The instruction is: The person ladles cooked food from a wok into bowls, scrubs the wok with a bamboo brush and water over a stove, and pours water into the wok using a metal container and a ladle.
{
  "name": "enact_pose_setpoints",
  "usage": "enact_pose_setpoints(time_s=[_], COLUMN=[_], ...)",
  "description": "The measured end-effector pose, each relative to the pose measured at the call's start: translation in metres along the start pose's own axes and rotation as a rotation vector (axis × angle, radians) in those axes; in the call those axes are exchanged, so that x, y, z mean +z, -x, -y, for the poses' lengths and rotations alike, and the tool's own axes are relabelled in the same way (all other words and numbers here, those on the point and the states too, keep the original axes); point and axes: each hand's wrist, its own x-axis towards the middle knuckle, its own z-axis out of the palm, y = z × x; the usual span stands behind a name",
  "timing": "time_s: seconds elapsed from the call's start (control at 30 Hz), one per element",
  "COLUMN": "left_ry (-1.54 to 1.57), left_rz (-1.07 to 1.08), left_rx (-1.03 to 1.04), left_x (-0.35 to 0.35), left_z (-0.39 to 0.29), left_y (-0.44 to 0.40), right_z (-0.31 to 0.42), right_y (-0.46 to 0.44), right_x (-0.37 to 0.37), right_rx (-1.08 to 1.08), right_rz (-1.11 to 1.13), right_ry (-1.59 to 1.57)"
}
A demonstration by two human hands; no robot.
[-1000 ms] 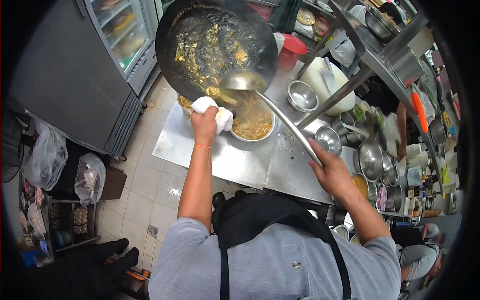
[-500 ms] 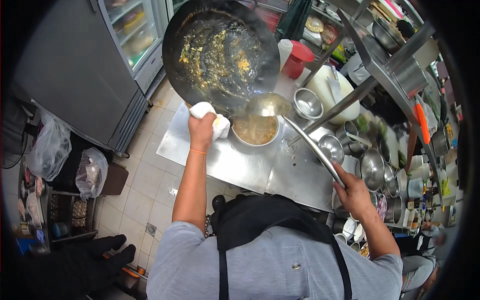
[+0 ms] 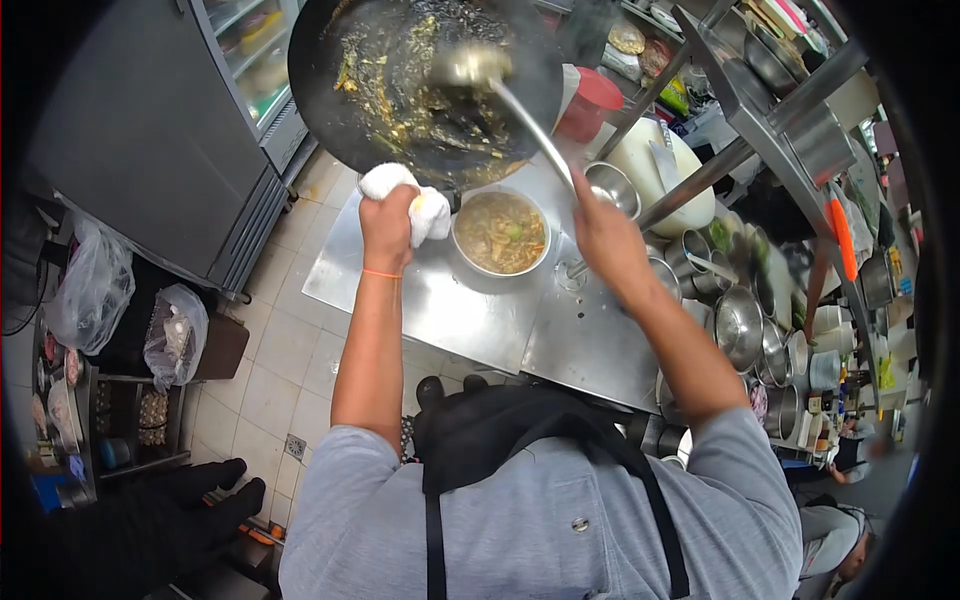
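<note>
And here's the wok [image 3: 325,115], up over the back left part of the steel table [image 3: 430,305], its near rim right beside the white bowl [image 3: 497,273]. The left hand [image 3: 386,225] is closed round a bunched white cloth [image 3: 430,215], tight against that rim; whatever grip lies under the cloth, I can't tell. The right hand [image 3: 608,240] is wrapped round the handle of the ladle [image 3: 470,66], and the ladle's head is a blur over the inside of the wok, so whether it touches the metal or carries anything is hard to say!

Now the bowl: it stands upright, back from the front edge of the steel table and well to the right of its left front corner. The food [image 3: 508,235] in it spreads nearly from side to side, pieces sitting in liquid, so by my reading this bowl has had most of its filling. Over in the wok, it's scraps and a dark wet film smeared across the surface, no big heap in view. That looks like the late part of the emptying: the bulk is out, the clinging bits are what's left. Just beyond the right hand, a small metal bowl [image 3: 616,184] and a red container [image 3: 592,105] stand on the far side of the steel table, both apart from the white bowl
</note>
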Motion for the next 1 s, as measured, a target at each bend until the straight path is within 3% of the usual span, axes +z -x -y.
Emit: enact_pose_setpoints(time_s=[0.13,0.23,0.3,0.37,0.43,0.53,0.73,0.83,1.0], left_ry=[-0.005,-0.031,-0.02,0.016,0.022,0.056,-0.016,-0.024,-0.02], left_rz=[-0.026,0.003,0.011,-0.022,-0.015,0.06,0.028,0.045,0.055], left_rx=[-0.01,-0.018,-0.06,-0.129,-0.12,-0.067,-0.095,-0.041,-0.104], left_x=[-0.004,-0.01,-0.006,0.001,0.009,0.007,0.004,0.0,0.011], left_z=[-0.004,0.008,0.013,0.017,0.018,0.014,-0.008,-0.001,0.004], left_y=[-0.007,0.002,0.009,0.017,0.023,0.022,0.017,0.014,0.025], right_z=[-0.019,-0.012,0.01,0.03,0.048,0.037,-0.03,-0.037,0.035], right_y=[0.129,0.124,0.065,-0.008,-0.075,-0.074,0.105,0.116,-0.016], right_x=[-0.04,-0.065,-0.074,-0.056,-0.035,0.007,-0.015,-0.043,-0.022], right_rx=[-0.047,-0.061,0.009,-0.16,-0.079,-0.175,-0.04,-0.125,-0.117], right_rz=[0.145,0.166,0.234,-0.038,-0.076,-0.192,0.199,0.144,0.07], right_ry=[-0.035,-0.206,-0.228,-0.307,-0.197,-0.199,-0.06,-0.24,-0.498])
